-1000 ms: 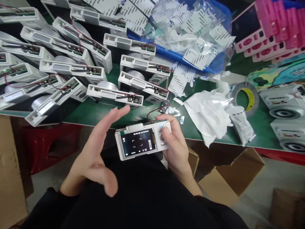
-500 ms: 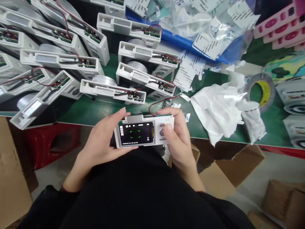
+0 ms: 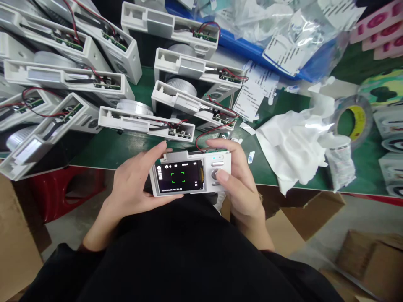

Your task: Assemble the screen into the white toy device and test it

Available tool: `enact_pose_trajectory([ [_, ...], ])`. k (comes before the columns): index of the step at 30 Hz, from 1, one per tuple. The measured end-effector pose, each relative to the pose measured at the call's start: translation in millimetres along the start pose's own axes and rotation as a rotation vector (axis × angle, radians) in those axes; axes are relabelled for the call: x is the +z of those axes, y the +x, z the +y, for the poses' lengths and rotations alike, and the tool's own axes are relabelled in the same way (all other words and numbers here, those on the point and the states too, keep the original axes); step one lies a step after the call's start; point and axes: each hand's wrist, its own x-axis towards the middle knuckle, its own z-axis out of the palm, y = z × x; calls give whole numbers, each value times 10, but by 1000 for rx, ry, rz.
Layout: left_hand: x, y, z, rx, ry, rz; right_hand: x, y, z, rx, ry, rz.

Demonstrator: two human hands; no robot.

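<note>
White digital camera (image 3: pixel 192 174) is powered up, screen (image 3: pixel 179 177) lit and all, but it's still uncovered up top with a red wire (image 3: pixel 197 141) looping out, left hand (image 3: pixel 130 184) curled round one end, right hand (image 3: pixel 244 193) clasping the other, just in front of the green table (image 3: pixel 94 153).

White camera (image 3: pixel 224 157), green brackets on its black screen (image 3: pixel 189 179).

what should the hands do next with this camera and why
Probably press the round button with the thumb of the right hand: the thumb already lies over its edge, the camera has a lit screen, and the left hand grips the opposite end.
</note>
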Motion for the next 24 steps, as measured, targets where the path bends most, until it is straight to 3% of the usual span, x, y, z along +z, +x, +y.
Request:
enact_pose_trajectory([
  [13, 18, -25, -68, 171, -68, 39, -89, -22, 73, -124, -19, -157],
  [18, 15, -46, -49, 195, -54, 31, -66, -47, 104, -139, 23, -130],
  [24, 27, -57, -9, 277, 8, 84, -71, -45, 143, -204, 40, -199],
])
